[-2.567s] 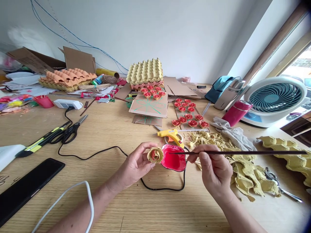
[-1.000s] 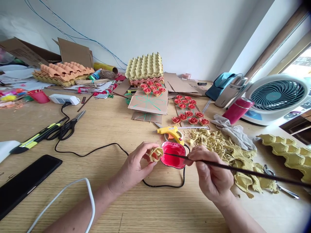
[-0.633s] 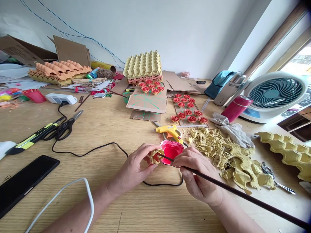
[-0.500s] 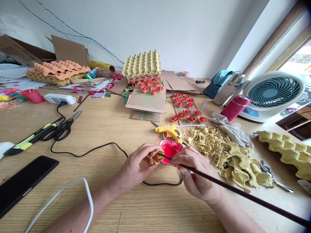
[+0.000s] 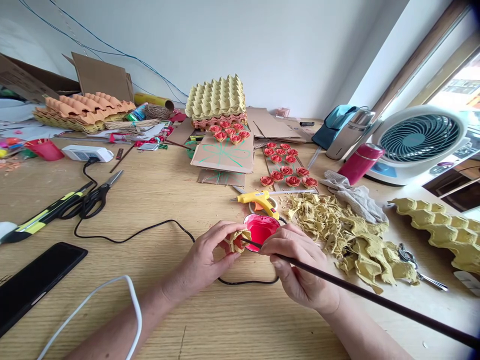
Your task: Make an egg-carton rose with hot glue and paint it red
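Flower (image 5: 236, 243) over wooden table (image 5: 217, 320) by wall (image 5: 277, 55)

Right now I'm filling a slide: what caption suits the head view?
Left hand holds a partly red flower, right hand a dark brush at it, beside a dish of red paint.

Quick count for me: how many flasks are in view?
2 visible: a beige flask with a shiny metal top beside the blue bag, and a pink-red flask in front of the fan. Another could be hidden behind them.
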Tool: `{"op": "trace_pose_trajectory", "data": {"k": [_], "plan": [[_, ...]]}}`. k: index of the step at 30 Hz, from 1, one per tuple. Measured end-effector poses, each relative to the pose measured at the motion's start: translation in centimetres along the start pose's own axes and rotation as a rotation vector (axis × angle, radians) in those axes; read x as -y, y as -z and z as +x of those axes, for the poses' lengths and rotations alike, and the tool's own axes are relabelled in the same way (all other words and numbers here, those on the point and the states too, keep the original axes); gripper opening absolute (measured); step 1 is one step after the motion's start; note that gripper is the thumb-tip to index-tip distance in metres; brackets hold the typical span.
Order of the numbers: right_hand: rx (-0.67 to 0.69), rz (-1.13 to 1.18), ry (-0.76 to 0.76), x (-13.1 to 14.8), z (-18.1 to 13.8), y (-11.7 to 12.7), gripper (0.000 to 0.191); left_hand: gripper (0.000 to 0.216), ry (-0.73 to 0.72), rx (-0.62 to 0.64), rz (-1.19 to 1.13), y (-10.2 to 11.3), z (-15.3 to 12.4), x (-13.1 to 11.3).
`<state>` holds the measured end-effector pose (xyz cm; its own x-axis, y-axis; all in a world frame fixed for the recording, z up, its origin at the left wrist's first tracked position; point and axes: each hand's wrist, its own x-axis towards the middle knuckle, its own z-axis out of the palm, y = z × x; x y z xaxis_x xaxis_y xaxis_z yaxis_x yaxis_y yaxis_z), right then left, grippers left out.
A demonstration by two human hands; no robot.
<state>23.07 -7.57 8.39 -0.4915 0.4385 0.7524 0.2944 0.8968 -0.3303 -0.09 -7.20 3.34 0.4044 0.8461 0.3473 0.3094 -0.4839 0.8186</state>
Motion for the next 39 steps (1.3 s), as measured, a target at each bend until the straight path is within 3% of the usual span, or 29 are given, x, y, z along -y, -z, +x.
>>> {"op": "trace_pose_trajectory", "data": {"k": [15, 28, 39], "plan": [[-0.048, 0.045, 0.062, -0.24, -0.49, 0.09, 0.018, 0.043, 0.034, -0.063, -0.023, 0.13, 0.11, -0.16], [0.148, -0.087, 0.141, 0.16, -0.30, 0.35, 0.020, 0.039, 0.110, -0.093, -0.133, 0.11, 0.35, -0.17], [0.095, -0.094, 0.146, 0.26, -0.17, 0.48, 0.020, 0.038, 0.169, -0.106, -0.170, 0.06, 0.24, -0.06]]}}
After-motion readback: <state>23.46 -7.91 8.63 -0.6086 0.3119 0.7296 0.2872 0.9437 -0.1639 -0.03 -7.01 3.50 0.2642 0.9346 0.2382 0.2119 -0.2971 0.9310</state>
